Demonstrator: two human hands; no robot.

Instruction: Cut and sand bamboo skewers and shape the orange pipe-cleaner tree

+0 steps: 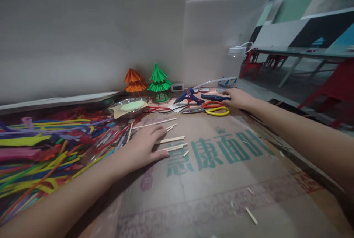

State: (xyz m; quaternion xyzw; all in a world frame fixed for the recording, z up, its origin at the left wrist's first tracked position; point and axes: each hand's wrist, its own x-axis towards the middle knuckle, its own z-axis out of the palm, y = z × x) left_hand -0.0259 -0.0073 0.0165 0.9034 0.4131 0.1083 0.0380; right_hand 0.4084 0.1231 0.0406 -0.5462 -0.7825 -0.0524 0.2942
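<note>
The left hand lies palm down with fingers spread over several thin, pale wooden sticks on the left part of the cardboard-topped table, which bears large green printed characters under clear film; its grip is open, the stick ends showing past the fingers. The right hand reaches to the far right, fingertips at the near end of a slim, dark blue tool; whether its grip has closed on the tool I cannot tell. Just left of that tool is a blue glue gun, its nozzle over a small white paper, and nearer stands out a grey-bladed cutting tool with one red and one yellow handle. Farther back, an orange tiered tree-shaped ornament stands beside a green tiered one. A jumble of multicoloured strips spreads at the left, while a short pale stick piece lies alone near the front.
</note>
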